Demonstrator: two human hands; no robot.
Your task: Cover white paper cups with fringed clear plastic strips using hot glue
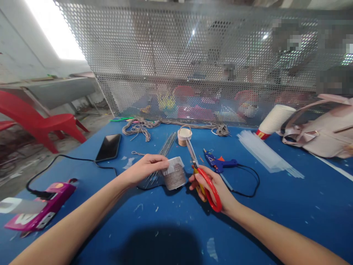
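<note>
My left hand (149,165) pinches the top of a cup-shaped piece wrapped in grey-brown cord (175,178), tilted above the blue table. A whitish band (175,164) shows along its upper edge. In my right hand (216,186) are scissors (211,189) with red and yellow handles, their blades pointing up and away. Just beyond the blades stands a small cup with a handle (184,137), pale inside. Beneath and behind my left hand lies a bundle of thin wires (167,145). To the right of the scissors rests a blue glue gun (220,162).
A phone (108,148) and a purple power strip (45,208) lie left, with black cables. Grey cord (176,122) runs along the perforated metal screen (165,55). Right are translucent strips (266,152), stacked paper cups (275,119) and a pink bag (325,125). Red chairs (46,123) stand left.
</note>
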